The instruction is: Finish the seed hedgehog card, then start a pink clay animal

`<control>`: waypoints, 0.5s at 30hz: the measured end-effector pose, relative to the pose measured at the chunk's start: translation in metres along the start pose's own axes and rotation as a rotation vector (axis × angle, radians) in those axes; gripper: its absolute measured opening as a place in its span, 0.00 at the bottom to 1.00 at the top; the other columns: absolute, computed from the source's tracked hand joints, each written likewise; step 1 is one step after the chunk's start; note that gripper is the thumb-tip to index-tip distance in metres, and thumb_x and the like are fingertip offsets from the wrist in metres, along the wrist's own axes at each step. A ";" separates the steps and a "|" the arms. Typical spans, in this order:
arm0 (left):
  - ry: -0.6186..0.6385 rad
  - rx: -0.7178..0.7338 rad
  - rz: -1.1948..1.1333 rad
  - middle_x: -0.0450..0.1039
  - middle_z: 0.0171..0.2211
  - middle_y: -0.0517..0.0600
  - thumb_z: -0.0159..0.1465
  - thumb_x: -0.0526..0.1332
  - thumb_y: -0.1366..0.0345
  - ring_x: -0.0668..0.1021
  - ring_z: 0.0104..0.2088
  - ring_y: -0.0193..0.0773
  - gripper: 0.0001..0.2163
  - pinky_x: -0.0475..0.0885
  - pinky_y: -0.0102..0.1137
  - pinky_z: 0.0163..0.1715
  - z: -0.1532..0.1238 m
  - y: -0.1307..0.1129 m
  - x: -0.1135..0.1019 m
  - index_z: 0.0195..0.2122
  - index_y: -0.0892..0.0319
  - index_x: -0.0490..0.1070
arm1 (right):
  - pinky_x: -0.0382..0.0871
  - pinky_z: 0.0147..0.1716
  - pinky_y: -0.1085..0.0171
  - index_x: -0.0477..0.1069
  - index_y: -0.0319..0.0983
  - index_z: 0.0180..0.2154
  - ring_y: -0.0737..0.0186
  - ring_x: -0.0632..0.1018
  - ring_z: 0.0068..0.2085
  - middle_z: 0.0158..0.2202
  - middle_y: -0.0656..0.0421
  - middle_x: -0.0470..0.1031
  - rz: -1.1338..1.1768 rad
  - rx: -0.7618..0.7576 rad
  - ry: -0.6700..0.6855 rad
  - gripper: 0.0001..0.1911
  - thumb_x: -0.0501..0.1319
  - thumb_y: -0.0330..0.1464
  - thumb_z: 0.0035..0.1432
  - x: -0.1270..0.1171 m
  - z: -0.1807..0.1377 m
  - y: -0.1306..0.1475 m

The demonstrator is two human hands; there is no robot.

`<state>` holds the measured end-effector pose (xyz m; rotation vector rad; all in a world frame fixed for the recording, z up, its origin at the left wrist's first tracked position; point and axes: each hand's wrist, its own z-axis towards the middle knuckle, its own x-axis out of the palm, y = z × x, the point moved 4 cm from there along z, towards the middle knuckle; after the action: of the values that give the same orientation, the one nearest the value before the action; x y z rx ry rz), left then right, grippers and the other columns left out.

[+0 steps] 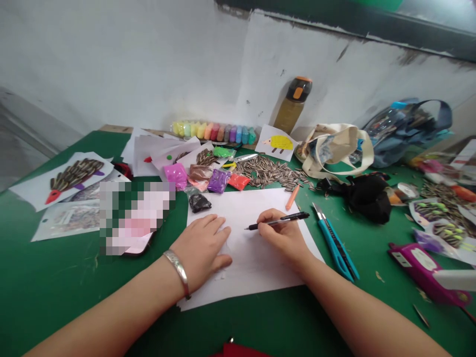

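Observation:
A sheet of white paper point(253, 270) lies on the green table in front of me, perhaps with more sheets under it. My left hand point(204, 248) rests flat on its left part, fingers spread, with a silver bracelet at the wrist. On the right part, my right hand point(280, 233) grips a black pen point(292, 218), its tip just over or on the paper; I cannot tell whether it touches. A small scrap of white paper point(220, 274) sits below my left thumb. An orange crayon-like stick point(292, 197) lies at the sheet's upper right corner.
Teal scissors point(336, 248) lie to the right. Sunflower seeds point(266, 171) and bags of coloured clay point(219, 180) spread behind the paper. A phone point(139, 245), partly blurred, lies left. A seed-covered hedgehog picture point(74, 176), a bottle point(292, 106) and a magenta glue gun point(424, 270) stand around.

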<state>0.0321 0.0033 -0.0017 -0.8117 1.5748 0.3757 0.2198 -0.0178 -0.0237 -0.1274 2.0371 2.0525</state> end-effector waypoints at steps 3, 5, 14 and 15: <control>-0.035 0.014 -0.004 0.66 0.58 0.60 0.60 0.65 0.59 0.65 0.60 0.55 0.24 0.63 0.50 0.58 -0.001 0.001 0.004 0.57 0.60 0.67 | 0.62 0.28 0.65 0.70 0.40 0.28 0.65 0.68 0.27 0.26 0.62 0.70 -0.006 0.012 0.003 0.03 0.60 0.33 0.49 0.000 0.000 0.002; -0.081 0.029 -0.003 0.67 0.57 0.58 0.59 0.65 0.60 0.66 0.59 0.54 0.25 0.63 0.49 0.58 -0.001 0.002 0.008 0.58 0.56 0.65 | 0.62 0.28 0.65 0.70 0.41 0.28 0.65 0.68 0.28 0.26 0.62 0.70 -0.013 0.023 0.016 0.03 0.60 0.33 0.49 0.001 0.001 0.002; -0.093 0.040 0.014 0.65 0.59 0.61 0.59 0.65 0.53 0.64 0.60 0.57 0.26 0.61 0.49 0.58 -0.002 0.004 0.013 0.57 0.56 0.67 | 0.62 0.28 0.65 0.69 0.40 0.28 0.65 0.69 0.28 0.26 0.62 0.69 -0.005 0.032 0.093 0.02 0.59 0.32 0.49 0.004 0.002 0.002; -0.091 0.040 0.016 0.64 0.59 0.61 0.58 0.65 0.52 0.63 0.60 0.58 0.27 0.61 0.50 0.58 -0.001 0.003 0.012 0.57 0.56 0.67 | 0.62 0.28 0.65 0.69 0.40 0.28 0.65 0.69 0.28 0.26 0.62 0.69 -0.009 0.032 0.090 0.02 0.59 0.32 0.49 0.004 0.002 0.002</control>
<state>0.0290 0.0013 -0.0137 -0.7411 1.5000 0.3863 0.2156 -0.0150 -0.0224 -0.2260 2.1163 2.0433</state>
